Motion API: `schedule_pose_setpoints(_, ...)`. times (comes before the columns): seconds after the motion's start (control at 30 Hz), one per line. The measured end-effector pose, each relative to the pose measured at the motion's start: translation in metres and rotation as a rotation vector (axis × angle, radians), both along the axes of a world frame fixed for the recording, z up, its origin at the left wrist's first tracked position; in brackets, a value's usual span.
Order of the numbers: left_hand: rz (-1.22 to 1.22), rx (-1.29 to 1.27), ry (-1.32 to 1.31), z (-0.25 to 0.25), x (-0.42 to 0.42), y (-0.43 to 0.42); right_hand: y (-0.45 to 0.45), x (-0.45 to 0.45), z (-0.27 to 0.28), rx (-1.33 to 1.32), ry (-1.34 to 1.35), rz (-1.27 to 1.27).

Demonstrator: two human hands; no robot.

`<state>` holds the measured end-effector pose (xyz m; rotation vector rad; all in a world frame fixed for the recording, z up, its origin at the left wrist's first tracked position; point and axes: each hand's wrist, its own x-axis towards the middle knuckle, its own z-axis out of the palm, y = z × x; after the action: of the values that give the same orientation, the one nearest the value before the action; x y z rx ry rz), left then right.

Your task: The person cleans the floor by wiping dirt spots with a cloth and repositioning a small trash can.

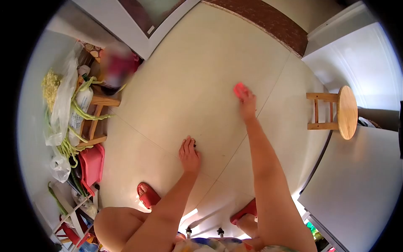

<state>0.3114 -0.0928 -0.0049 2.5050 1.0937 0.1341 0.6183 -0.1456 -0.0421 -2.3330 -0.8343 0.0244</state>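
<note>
My right hand [248, 105] reaches out over the pale tiled floor [189, 75], its fingers closed on a small bright pink-red pad [239, 89]. Whether the pad is a sponge or a folded cloth I cannot tell, and it appears to rest on the floor. Lower and to the left is my left hand [190, 156], back upward and low over the tiles. Its fingers are bent together, and a small black object [194, 144] shows at their edge, mostly hidden by the hand.
Vegetables, plastic bags [67, 96] and a red basket [91, 166] crowd the left side by a wooden stool [100, 101]. Another wooden stool [347, 112] lies tipped at right, beside a grey-white cabinet-like surface [357, 176]. A white-framed door [155, 29] stands at the top. Red slippers [147, 195] are on my feet.
</note>
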Motion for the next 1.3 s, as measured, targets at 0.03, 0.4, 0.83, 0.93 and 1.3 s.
schedule_pose_setpoints(0.03, 0.000, -0.022, -0.041, 0.000, 0.000, 0.003, 0.004, -0.018, 0.000, 0.018, -0.021, 0.058)
schedule_pose_setpoints(0.4, 0.298, -0.080, -0.368, 0.005, -0.039, 0.023, 0.024, -0.268, 0.006, 0.160, 0.119, 0.516)
schedule_pose_setpoints(0.83, 0.119, -0.184, -0.368, 0.007, -0.044, -0.032, -0.174, -0.097, 0.019, 0.803, 0.863, -0.491)
schedule_pose_setpoints(0.93, 0.005, -0.200, -0.304, -0.003, -0.040, -0.047, -0.221, -0.060, 0.036, 0.776, 0.578, -0.699)
schedule_pose_setpoints(1.3, -0.113, -0.262, -0.279, 0.007, -0.004, -0.064, -0.133, -0.170, 0.006, 0.054, 0.109, -0.144)
